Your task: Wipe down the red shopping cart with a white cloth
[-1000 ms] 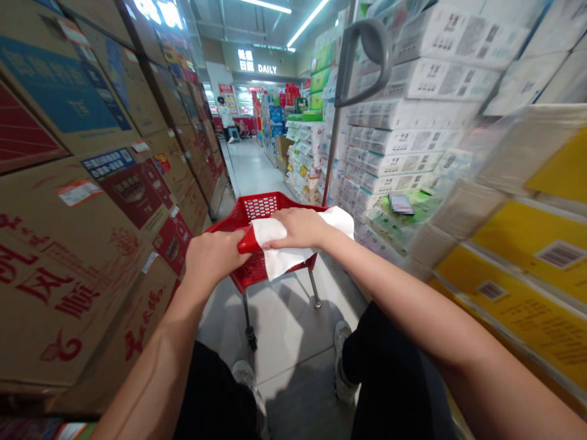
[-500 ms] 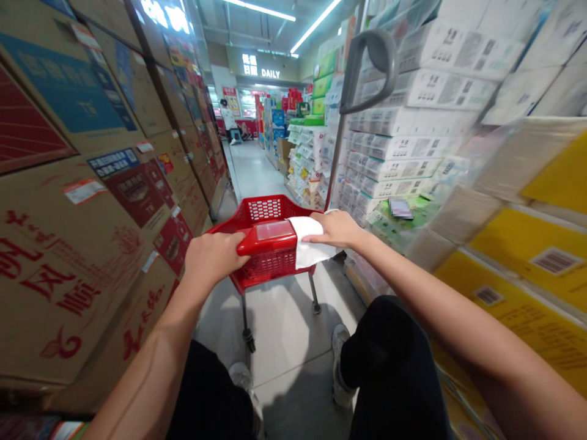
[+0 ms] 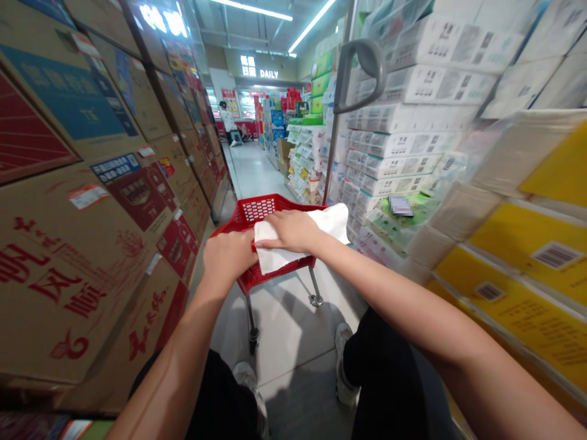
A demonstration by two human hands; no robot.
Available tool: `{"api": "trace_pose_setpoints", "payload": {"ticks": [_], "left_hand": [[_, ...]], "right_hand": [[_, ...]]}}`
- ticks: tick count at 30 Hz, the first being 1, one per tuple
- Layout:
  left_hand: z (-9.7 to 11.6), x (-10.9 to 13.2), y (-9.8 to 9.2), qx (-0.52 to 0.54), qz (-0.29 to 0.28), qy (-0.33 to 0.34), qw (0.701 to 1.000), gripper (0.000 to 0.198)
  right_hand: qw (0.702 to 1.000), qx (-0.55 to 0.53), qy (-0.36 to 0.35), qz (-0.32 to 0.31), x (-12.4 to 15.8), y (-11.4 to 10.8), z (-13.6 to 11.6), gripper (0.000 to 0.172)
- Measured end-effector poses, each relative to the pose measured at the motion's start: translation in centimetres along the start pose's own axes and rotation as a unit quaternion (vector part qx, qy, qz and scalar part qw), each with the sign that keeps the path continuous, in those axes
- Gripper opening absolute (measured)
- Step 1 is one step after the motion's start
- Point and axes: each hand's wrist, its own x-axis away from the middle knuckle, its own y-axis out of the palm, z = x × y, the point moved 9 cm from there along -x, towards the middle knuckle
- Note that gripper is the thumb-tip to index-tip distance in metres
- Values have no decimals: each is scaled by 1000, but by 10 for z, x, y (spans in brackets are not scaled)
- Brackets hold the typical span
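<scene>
A small red plastic shopping cart (image 3: 296, 264) stands just ahead of me on metal legs with casters. My left hand (image 3: 229, 256) is closed round the left end of its red handle. Over the rest of that handle lies a white cloth or paper wipe (image 3: 337, 223), which covers most of it. My right hand (image 3: 293, 231) presses the wipe down onto the handle, thumb on the near side and fingers over the top. At the cart's right side rises a metal pole (image 3: 331, 153) with a grey loop grip (image 3: 340, 91) on top.
Stacked cardboard cartons (image 3: 82, 275) line the left side closely. White paper packs (image 3: 422, 128) and yellow boxes (image 3: 527, 244) are piled on the right. The tiled aisle (image 3: 257, 168) runs forward, with a person (image 3: 228, 122) far off at left.
My right hand has slid left along the handle with the wipe, from its right end to near my left hand. My left hand still grips the left end.
</scene>
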Motion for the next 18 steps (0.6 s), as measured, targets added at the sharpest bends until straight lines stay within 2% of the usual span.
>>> {"api": "trace_pose_setpoints", "payload": {"ticks": [4,7,10,12,13,14,16,18], "left_hand": [[-5,1,0,13,-2,11,1000,38],[-4,1,-4,59,1,96,994,36],[-14,3,-13,187,6,206,961,38],[-36,2,-16,305,27,232,923,42],[-50,1,-15,348,46,222,910,42],[-65,-1,-10,379,64,201,901,42],[-83,-3,11,459,63,168,870,49],[-87,-6,38,524,56,134,839,59]], "right_hand": [[999,3,-41,-4,-14,7,-22,67],[999,-2,-50,-1,-15,6,-26,68],[998,-14,-59,-4,-11,4,-25,70],[998,-22,-61,-7,-7,2,-23,71],[998,-23,-61,-8,-5,1,-22,72],[998,-24,-61,-9,-3,1,-21,73],[998,-23,-62,-12,0,1,-20,74],[998,-20,-64,-12,3,0,-18,75]]}}
